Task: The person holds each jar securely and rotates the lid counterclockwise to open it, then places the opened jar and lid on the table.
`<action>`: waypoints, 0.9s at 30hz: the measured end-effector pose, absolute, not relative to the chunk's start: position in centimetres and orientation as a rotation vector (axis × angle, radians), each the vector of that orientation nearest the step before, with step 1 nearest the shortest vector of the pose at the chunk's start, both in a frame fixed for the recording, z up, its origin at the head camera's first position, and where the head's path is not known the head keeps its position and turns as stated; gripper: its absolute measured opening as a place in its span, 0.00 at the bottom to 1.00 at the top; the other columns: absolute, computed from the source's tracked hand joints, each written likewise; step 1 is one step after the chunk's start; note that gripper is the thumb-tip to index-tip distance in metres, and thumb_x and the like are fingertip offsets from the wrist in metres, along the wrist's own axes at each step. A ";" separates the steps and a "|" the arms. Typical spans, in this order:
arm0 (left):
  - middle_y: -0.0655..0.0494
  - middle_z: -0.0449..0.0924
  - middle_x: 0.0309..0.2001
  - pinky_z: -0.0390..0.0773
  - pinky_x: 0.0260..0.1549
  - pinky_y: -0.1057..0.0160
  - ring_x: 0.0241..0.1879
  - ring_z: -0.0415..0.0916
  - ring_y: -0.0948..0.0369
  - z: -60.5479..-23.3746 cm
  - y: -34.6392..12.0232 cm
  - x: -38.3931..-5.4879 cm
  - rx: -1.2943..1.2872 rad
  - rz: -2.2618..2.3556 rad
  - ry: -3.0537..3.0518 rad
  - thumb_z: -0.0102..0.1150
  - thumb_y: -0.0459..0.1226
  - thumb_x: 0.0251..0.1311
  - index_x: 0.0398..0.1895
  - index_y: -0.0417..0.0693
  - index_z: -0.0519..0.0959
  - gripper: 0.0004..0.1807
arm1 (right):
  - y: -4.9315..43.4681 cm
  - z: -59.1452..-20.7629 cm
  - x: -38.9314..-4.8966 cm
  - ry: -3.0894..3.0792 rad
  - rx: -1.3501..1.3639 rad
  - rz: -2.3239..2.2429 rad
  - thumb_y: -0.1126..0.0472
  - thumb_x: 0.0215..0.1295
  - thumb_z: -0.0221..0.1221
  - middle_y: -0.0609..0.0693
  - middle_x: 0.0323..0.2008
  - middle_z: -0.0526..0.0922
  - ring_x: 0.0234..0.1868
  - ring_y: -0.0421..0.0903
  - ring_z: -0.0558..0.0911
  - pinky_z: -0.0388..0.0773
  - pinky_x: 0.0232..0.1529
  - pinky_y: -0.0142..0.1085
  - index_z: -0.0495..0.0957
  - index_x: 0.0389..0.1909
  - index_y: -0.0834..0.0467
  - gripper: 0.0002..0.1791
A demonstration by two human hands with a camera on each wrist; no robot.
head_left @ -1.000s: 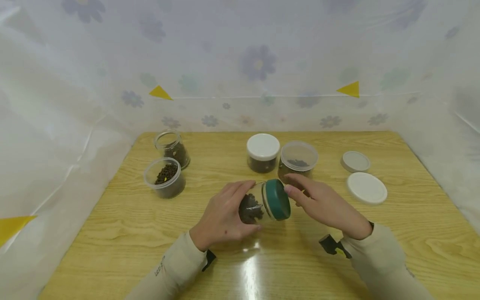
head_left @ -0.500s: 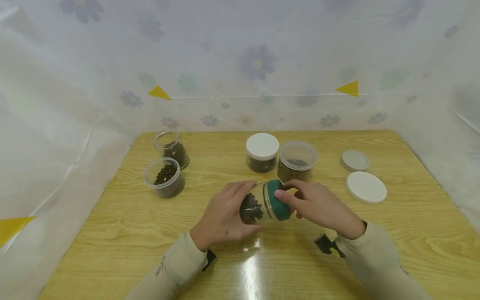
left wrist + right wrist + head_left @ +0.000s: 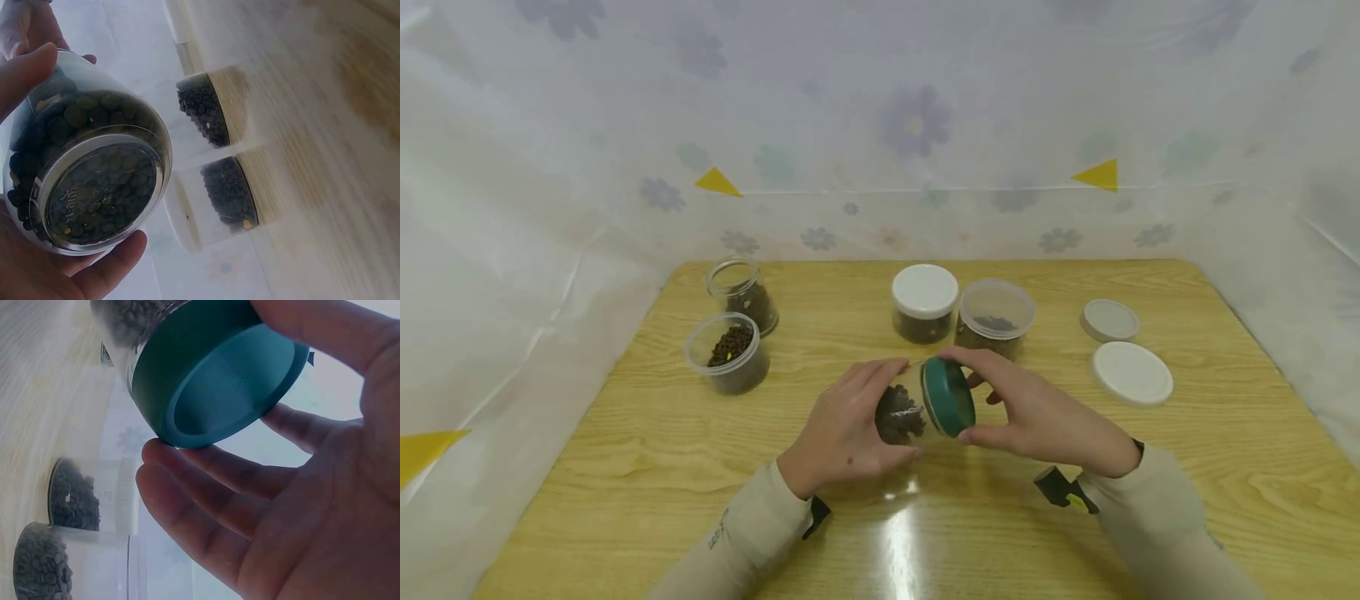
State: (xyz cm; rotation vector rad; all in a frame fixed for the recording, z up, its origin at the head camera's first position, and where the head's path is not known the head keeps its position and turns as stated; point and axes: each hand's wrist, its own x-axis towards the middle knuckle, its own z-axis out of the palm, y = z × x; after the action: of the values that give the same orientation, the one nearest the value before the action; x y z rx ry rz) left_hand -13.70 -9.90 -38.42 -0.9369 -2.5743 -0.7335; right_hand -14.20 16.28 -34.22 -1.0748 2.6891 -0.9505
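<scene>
We see the clear, round jar of dark pieces [image 3: 901, 415] tilted above the yellow wooden table [image 3: 820, 533], the left hand [image 3: 841, 429] curled round it, the right hand [image 3: 1039, 408] gripping its round green lid [image 3: 951, 397] with spread fingers. If the left grip loosens, we think the jar could slip — and only the left wrist view shows us its embossed base [image 3: 103, 187].

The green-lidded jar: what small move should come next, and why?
Probably a gentle twist of the green lid by the right hand to loosen it: that hand grips the lid's rim, the left hand holds the tilted jar.
</scene>
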 end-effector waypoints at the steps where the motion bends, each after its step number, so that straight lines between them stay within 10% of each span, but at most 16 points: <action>1: 0.51 0.76 0.63 0.81 0.53 0.54 0.61 0.75 0.56 -38.4 -9.9 -13.7 -0.937 -0.735 -2.576 0.80 0.55 0.35 0.69 0.46 0.68 0.54 | 16.3 -34.2 -14.2 2.686 -1.072 -0.949 0.55 0.56 0.72 0.47 0.63 0.73 0.57 0.47 0.79 0.81 0.52 0.44 0.53 0.76 0.44 0.50; 27: 0.51 0.75 0.63 0.82 0.51 0.55 0.62 0.74 0.56 -38.1 -9.6 -13.7 -0.916 -0.737 -2.593 0.80 0.55 0.35 0.70 0.49 0.67 0.55 | 16.7 -33.1 -14.0 2.717 -0.719 -0.931 0.41 0.77 0.45 0.55 0.71 0.69 0.58 0.54 0.81 0.80 0.51 0.50 0.57 0.76 0.50 0.33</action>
State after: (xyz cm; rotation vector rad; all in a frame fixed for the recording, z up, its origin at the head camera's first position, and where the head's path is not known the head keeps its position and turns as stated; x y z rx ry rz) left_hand -13.65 -9.57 -38.05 -0.9163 -2.5926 -0.7374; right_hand -13.98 16.66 -33.15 -0.7195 2.7166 -0.9314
